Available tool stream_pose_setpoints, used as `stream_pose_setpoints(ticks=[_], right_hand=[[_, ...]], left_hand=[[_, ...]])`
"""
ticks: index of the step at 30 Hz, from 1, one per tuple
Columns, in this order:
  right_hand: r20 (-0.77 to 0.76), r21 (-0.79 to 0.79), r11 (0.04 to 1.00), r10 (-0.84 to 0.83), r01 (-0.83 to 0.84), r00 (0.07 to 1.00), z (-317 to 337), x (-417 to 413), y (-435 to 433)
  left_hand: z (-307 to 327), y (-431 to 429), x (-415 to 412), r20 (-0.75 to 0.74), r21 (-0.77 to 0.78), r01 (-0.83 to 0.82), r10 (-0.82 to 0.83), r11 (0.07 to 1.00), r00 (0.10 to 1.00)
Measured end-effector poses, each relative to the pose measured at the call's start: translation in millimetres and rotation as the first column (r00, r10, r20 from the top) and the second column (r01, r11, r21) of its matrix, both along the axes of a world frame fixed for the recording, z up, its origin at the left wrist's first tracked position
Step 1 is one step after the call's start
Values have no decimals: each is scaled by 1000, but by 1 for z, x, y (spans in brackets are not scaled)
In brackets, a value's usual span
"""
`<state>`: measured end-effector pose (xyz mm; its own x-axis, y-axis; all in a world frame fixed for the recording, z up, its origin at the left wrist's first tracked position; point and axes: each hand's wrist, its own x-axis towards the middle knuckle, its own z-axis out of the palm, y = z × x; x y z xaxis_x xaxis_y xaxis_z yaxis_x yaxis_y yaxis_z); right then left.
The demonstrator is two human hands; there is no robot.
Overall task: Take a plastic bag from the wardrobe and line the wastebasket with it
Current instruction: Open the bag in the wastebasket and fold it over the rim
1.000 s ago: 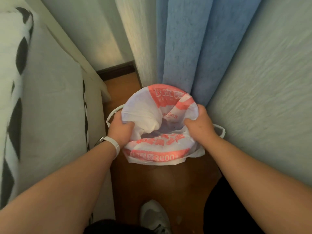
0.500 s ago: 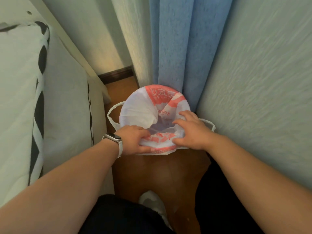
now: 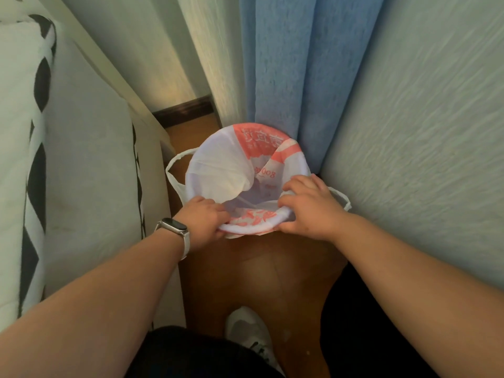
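Note:
A white plastic bag (image 3: 218,170) with red print is spread open over a round wastebasket on the floor; the basket itself is hidden under the bag. The bag's edge is folded over the rim at the near side (image 3: 253,227). Its two handle loops hang out at the left (image 3: 174,165) and right (image 3: 342,199). My left hand (image 3: 203,221), with a watch on the wrist, pinches the folded bag edge at the near left rim. My right hand (image 3: 308,208) grips the bag edge at the near right rim, fingers curled over it.
A bed with a white and black patterned cover (image 3: 68,159) runs along the left. Blue curtain (image 3: 294,64) and pale curtain (image 3: 422,132) hang behind and right of the basket. Wooden floor (image 3: 261,282) lies in front. A white shoe (image 3: 248,328) stands near my legs.
The bag went from bunched above the basket to pulled down over the rim. Both hands moved from the sides to the near rim, folding the edge over.

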<state>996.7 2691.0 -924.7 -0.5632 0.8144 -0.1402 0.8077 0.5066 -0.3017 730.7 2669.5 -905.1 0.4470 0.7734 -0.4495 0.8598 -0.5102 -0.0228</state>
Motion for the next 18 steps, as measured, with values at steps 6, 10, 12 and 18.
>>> stream_pose_setpoints(ticks=[6,10,12,18], right_hand=[[-44,138,990,-26,32,999,-5,-17,3],[-119,182,982,-32,53,992,-2,-24,3],[-142,179,982,-38,63,989,-2,-25,3],[-186,166,981,-72,103,980,-1,-25,4]], left_hand=[[7,-2,9,68,106,-18,11,994,998],[17,2,39,192,225,15,-59,974,980],[21,6,51,203,216,9,-54,976,978],[19,8,51,151,207,37,-69,978,986]])
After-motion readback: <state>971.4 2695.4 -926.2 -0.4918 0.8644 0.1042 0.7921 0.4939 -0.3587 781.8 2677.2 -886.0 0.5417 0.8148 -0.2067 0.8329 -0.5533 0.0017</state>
